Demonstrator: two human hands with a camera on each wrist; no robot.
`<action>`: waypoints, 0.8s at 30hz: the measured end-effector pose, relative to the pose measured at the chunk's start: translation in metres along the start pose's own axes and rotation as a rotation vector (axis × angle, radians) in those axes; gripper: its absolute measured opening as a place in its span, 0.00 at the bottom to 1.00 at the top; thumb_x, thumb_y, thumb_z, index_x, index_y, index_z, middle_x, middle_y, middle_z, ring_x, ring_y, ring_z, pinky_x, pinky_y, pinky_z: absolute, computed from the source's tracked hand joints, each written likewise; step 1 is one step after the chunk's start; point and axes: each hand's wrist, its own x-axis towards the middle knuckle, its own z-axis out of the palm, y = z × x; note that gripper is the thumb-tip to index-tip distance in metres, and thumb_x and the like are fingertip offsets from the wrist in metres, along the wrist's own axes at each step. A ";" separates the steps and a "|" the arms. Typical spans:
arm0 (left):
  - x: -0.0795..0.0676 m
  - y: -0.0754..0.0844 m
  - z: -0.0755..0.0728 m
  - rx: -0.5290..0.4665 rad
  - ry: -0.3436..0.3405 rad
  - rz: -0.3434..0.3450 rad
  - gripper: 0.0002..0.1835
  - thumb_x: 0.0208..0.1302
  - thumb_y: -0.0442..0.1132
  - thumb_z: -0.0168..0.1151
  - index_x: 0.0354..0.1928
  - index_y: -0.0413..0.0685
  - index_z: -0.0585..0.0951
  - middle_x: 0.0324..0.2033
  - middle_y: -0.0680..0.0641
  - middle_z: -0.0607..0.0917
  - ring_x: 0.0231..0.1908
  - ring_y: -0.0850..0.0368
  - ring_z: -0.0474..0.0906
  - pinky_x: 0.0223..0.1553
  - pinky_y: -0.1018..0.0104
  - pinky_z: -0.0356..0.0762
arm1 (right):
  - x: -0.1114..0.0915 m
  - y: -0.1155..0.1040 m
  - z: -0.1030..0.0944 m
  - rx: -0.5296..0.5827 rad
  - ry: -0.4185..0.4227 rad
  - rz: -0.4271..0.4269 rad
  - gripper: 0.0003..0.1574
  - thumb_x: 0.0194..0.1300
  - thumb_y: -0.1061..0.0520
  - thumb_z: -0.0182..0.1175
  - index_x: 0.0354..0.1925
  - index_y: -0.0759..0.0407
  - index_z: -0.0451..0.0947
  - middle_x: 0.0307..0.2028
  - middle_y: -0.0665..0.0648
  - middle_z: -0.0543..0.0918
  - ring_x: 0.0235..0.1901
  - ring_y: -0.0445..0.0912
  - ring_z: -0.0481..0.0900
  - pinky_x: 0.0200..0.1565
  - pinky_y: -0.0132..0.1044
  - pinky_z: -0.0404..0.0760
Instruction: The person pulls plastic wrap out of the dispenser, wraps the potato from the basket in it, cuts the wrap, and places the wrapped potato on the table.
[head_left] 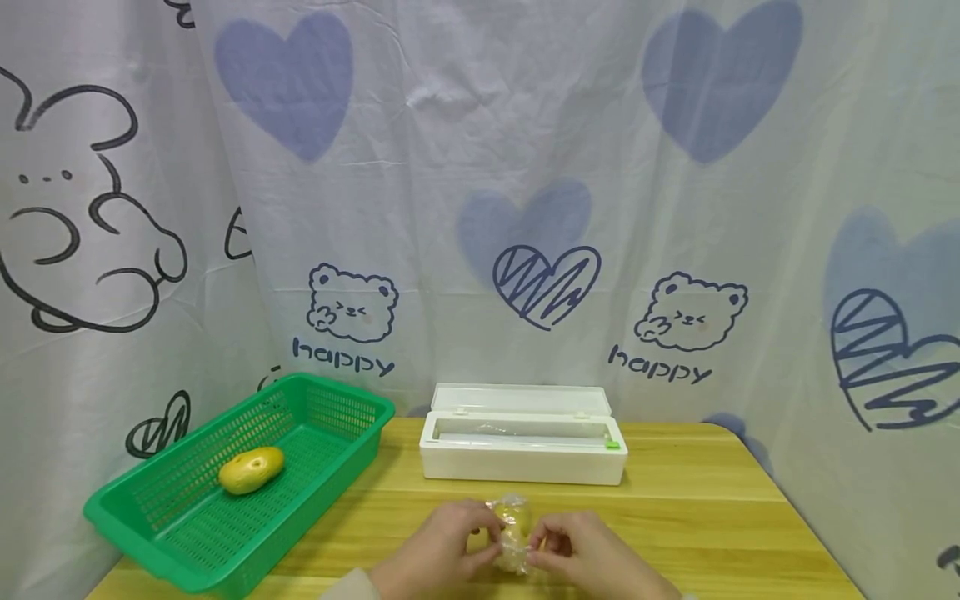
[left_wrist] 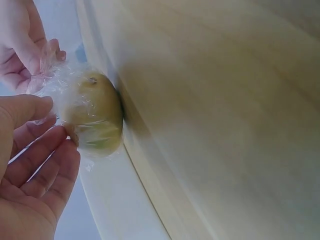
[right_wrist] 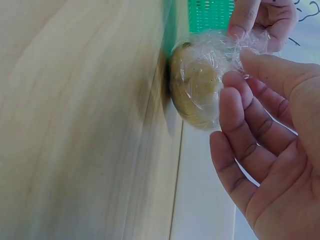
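A yellow-brown potato (head_left: pixel 514 525) rests on the table between both hands, wrapped in clear cling film (left_wrist: pixel 52 82) that bunches up loosely on top. My left hand (head_left: pixel 453 542) is at its left side, thumb and forefinger pinching the film. From the other side my right hand (head_left: pixel 592 550) pinches a bit of the same film between thumb and fingertips. In the right wrist view the film (right_wrist: pixel 235 47) lies crumpled between the two hands, and the potato (right_wrist: pixel 192 90) shows through it.
Behind the hands stands a white cling film box (head_left: pixel 521 467) with its lid (head_left: pixel 521 400) raised and a green slider (head_left: pixel 612 445) at its right end. A green basket (head_left: pixel 300 512) on the left holds another yellow potato (head_left: pixel 251 470). A printed curtain (head_left: pixel 465 108) hangs around the table.
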 end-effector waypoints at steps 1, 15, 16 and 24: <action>0.000 -0.001 0.000 -0.007 0.006 -0.002 0.03 0.68 0.36 0.74 0.37 0.52 0.88 0.37 0.57 0.90 0.39 0.70 0.82 0.43 0.76 0.84 | 0.000 0.000 0.000 0.019 -0.002 0.003 0.08 0.71 0.47 0.72 0.38 0.47 0.86 0.27 0.43 0.83 0.28 0.34 0.77 0.31 0.28 0.78; 0.005 -0.007 0.001 -0.051 0.078 -0.031 0.06 0.63 0.30 0.76 0.33 0.48 0.87 0.39 0.50 0.92 0.39 0.70 0.84 0.43 0.79 0.84 | 0.009 -0.002 0.004 -0.065 0.127 -0.081 0.04 0.69 0.52 0.73 0.36 0.45 0.87 0.33 0.42 0.86 0.33 0.32 0.79 0.38 0.29 0.81; 0.006 -0.007 0.002 -0.050 0.083 -0.029 0.06 0.63 0.30 0.76 0.33 0.48 0.87 0.40 0.49 0.92 0.40 0.70 0.84 0.43 0.80 0.84 | 0.010 -0.002 0.004 -0.088 0.145 -0.087 0.04 0.68 0.51 0.74 0.35 0.44 0.87 0.34 0.43 0.86 0.34 0.33 0.79 0.39 0.29 0.81; 0.013 -0.012 0.005 -0.007 0.071 -0.054 0.06 0.64 0.33 0.76 0.34 0.53 0.90 0.36 0.57 0.93 0.40 0.71 0.85 0.45 0.75 0.85 | 0.017 0.002 0.010 -0.257 0.314 -0.182 0.09 0.66 0.49 0.76 0.31 0.36 0.85 0.50 0.47 0.83 0.52 0.47 0.83 0.57 0.47 0.85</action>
